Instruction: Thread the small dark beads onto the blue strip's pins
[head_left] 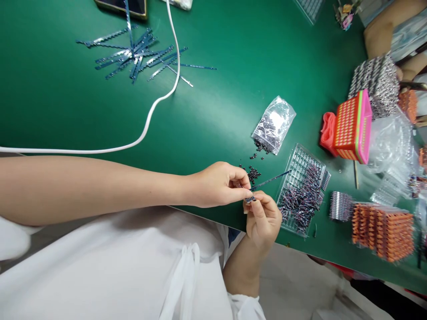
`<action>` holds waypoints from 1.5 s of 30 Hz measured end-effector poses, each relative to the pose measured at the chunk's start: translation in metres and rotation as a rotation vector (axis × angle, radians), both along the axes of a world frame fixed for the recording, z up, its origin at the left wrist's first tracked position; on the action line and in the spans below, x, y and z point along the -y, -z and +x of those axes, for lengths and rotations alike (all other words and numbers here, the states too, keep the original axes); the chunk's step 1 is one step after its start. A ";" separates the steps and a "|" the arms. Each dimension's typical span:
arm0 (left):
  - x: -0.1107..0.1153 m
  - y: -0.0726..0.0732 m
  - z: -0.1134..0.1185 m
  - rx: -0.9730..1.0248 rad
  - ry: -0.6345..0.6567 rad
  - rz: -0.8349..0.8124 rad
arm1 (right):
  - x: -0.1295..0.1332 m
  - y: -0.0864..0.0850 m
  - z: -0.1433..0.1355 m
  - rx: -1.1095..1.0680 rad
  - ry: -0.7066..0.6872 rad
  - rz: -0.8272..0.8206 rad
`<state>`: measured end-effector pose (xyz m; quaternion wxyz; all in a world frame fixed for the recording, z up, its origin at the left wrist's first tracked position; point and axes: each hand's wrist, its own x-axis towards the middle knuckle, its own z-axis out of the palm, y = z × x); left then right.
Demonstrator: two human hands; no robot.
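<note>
Near the table's front edge, my left hand (222, 184) reaches in from the left, its thumb and fingertips pinched on a thin dark blue notched strip (271, 179). The strip slants up to the right over the edge of a clear tray. My right hand (263, 220) comes from below, thumb and fingers closed on a small dark piece (250, 199) at the strip's near end. Both hands' fingertips nearly touch and partly hide this piece. Loose dark beads (253, 174) lie just beyond them. A clear bag of dark beads (274, 125) rests farther back.
The clear tray (295, 162) holds many small wired pieces. Blue strips (133, 55) lie beyond a white cable (148, 118). Rightward are a red basket (347, 126), orange stacked pieces (382, 231) and a silvery stack (342, 206). Another person's arm (380, 38) shows at upper right.
</note>
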<state>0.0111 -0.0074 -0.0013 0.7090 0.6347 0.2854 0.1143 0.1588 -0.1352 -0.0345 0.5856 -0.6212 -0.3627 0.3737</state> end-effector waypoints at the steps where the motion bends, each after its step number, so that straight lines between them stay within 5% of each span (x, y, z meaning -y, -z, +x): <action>1: 0.000 0.000 0.000 0.001 -0.004 0.004 | 0.000 0.000 0.000 0.015 0.002 -0.001; 45: -0.001 0.001 -0.002 0.010 0.019 0.042 | 0.001 0.000 0.000 -0.082 0.000 0.031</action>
